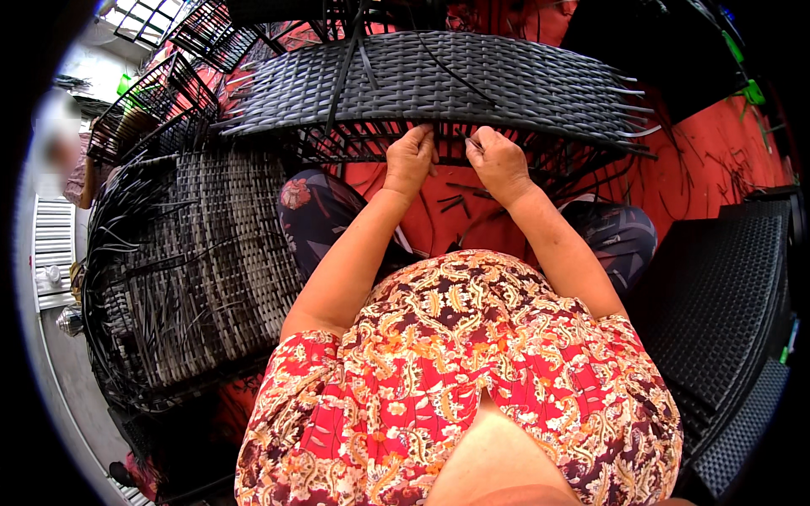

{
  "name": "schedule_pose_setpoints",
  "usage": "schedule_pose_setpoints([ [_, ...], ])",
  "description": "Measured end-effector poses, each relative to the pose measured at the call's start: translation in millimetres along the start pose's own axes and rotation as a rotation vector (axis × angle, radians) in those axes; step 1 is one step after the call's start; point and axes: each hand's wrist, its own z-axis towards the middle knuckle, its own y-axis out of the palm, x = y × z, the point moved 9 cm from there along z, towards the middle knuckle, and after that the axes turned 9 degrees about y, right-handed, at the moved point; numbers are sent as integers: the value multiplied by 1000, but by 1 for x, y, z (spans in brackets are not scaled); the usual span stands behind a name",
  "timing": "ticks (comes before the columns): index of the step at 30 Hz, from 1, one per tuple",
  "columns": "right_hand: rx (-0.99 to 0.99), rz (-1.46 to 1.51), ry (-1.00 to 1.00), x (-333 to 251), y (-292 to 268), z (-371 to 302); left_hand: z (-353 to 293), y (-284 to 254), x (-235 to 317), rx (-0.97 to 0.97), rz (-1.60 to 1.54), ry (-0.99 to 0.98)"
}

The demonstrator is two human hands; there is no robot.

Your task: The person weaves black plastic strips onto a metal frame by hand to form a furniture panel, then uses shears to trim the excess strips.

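Note:
A curved panel woven from grey flat strips (472,76) lies across in front of me, loose strip ends sticking out at both sides. Close under its near edge, my left hand (409,160) is closed with its fingertips pressed together against the rim. A little to the right, my right hand (499,165) is also closed in a pinch, thumb and forefinger just below the same edge. What either pinch holds is too small or hidden to name. Dark bars of a frame (363,145) show beneath the panel. Loose dark strips lie over its left half.
A large dark woven piece with frayed ends (202,261) stands at my left. Stacked black woven panels (717,295) are at the right. Bare black frames (156,105) sit at the far left, near a partly visible person. Strip scraps litter the red floor (717,160).

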Motion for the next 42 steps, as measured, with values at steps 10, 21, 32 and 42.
schedule_pose_setpoints([
  [10,-16,-141,27,-3,4,2,-4,15,-9,-92,-332,-191],
  [21,-4,-193,-19,-15,-10,-16,-16,30,4,-119,-478,-216],
  [32,-19,-120,-32,-9,-7,-22,-21,35,0,-72,-598,-199],
  [42,129,-148,-242,-9,-17,-23,-24,42,15,-123,-582,-193],
])
